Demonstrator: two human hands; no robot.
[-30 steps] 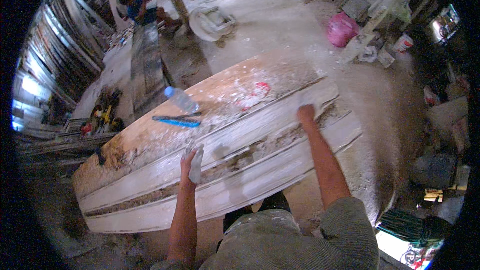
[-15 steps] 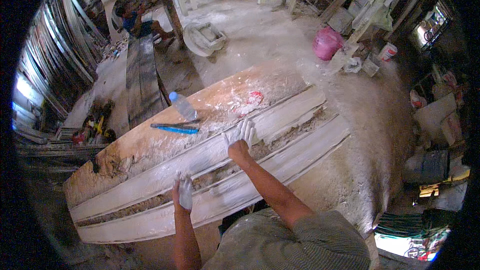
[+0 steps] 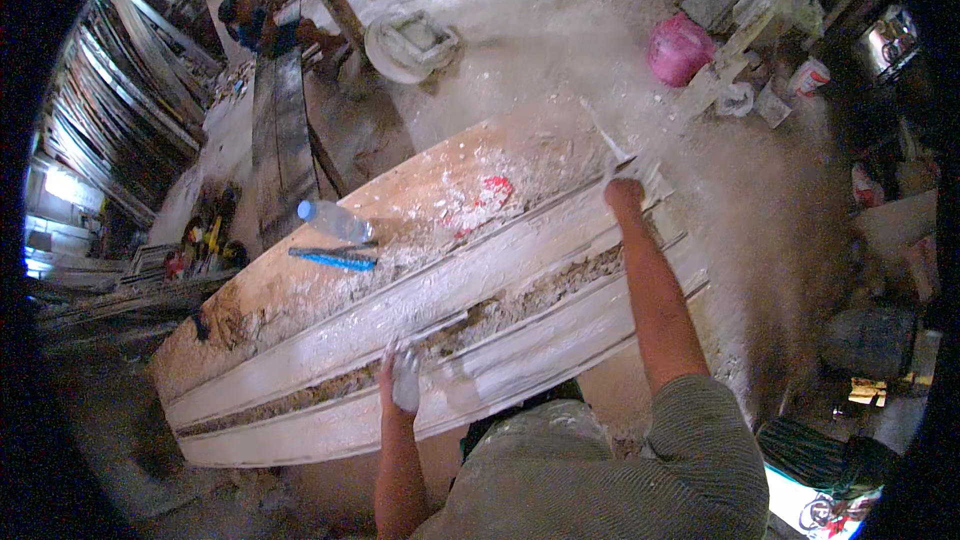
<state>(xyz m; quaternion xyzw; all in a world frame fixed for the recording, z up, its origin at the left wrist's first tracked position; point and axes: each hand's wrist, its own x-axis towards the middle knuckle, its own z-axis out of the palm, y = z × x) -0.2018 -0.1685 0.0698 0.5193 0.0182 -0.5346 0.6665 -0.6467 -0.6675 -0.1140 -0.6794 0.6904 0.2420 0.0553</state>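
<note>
Two long white, plaster-like strips (image 3: 520, 237) lie side by side on a large board (image 3: 395, 180) that narrows toward its left end. Crumbly brown material (image 3: 545, 282) fills the gap between them. My left hand (image 3: 404, 380), whitened, rests open at the near strip, its fingertips by the gap. My right arm reaches out to the far strip's right end, where my right hand (image 3: 625, 194) looks bunched; its fingers are blurred and partly hidden. A thin white streak or sliver (image 3: 606, 133) shows just beyond that hand; I cannot tell whether it is held.
On the board's far side lie a clear bottle with a blue cap (image 3: 338, 222), a blue-handled tool (image 3: 335, 259) and red-and-white smears (image 3: 490, 195). Farther off are a round white mould-like piece (image 3: 410, 45), a pink bag (image 3: 680, 50), a white bucket (image 3: 808, 77) and a seated person (image 3: 265, 30).
My right hand has swept from the middle of the far strip to its right end, its spread fingers now bunched. My left hand stays open by the gap. The view has shifted slightly.
</note>
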